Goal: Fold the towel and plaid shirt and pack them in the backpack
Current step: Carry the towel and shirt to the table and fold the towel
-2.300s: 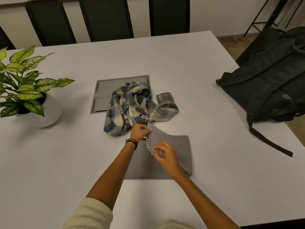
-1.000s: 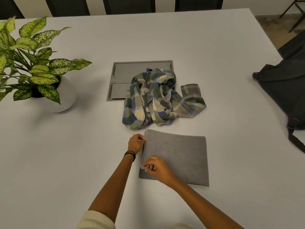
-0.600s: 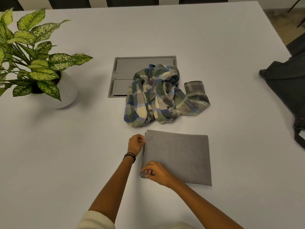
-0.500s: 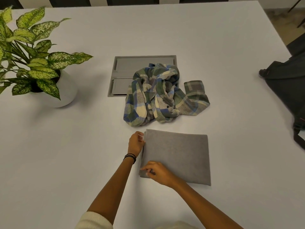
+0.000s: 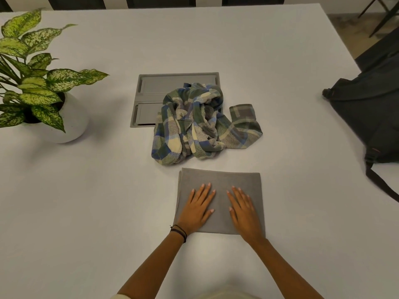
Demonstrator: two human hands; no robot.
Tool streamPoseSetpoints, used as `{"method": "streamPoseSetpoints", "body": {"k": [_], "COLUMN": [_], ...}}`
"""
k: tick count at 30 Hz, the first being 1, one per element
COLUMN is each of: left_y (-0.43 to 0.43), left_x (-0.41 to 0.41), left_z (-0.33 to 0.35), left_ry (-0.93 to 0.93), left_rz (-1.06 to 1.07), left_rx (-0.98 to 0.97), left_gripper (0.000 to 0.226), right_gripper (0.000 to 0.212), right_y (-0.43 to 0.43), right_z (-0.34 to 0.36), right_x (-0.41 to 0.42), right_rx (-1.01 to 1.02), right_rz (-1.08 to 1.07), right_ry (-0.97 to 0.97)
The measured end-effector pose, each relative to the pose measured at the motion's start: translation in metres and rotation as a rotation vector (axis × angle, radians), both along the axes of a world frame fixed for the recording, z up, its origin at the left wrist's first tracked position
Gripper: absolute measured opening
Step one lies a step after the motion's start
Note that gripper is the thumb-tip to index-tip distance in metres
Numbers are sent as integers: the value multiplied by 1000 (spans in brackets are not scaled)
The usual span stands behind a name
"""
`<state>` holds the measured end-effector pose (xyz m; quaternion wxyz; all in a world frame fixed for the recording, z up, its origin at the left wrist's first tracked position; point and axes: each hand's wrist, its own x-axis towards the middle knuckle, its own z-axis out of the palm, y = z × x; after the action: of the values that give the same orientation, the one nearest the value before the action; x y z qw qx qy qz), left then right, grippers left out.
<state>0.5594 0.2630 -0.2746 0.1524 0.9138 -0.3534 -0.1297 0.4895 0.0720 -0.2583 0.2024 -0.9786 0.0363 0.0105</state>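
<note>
Towel, grey and folded into a neat flat rectangle, lies at the 6 o'clock side of the white counter, nearest the person. Both palms lie on it. The left grip rests flat on the towel's 9 o'clock half, fingers straight and slightly spread, thumb out toward 3 o'clock. Dark bands circle its wrist. The right grip rests flat on the 3 o'clock half, fingers straight and close together. Neither grip curls round or pinches the cloth, and a strip of towel shows bare between the two.

Just beyond the towel toward 12 o'clock, close but not touching it, the plaid shirt sits in a crumpled heap of green, blue and cream, one cuff flung out toward 3 o'clock. Its far part overlaps a grey recessed panel set into the counter.

At 3 o'clock, well apart from both cloths, the black backpack lies at the counter's edge, a strap trailing toward 5 o'clock. At 9 o'clock a speckled green plant stands in a round white pot.
</note>
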Motion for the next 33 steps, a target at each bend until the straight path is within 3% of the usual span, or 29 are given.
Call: {"method": "streamPoseSetpoints", "body": {"k": [5, 22, 28, 33], "left_y": [8, 17, 18, 4], "left_x": [-13, -25, -24, 0], "left_z": [-6, -3, -4, 3], "left_ry": [-32, 29, 56, 91], "left_rz": [41, 57, 39, 86], "left_rx": [84, 228, 201, 50], "left_gripper": [62, 61, 62, 69], "right_gripper": [52, 53, 54, 56], "right_y": [-11, -17, -18, -21], "right_z": [-15, -25, -23, -13], "right_x": [-18, -29, -28, -12], "right_rx": [-86, -126, -120, -101], "right_rz": [55, 78, 86, 20], "right_ry": [119, 152, 164, 136]}}
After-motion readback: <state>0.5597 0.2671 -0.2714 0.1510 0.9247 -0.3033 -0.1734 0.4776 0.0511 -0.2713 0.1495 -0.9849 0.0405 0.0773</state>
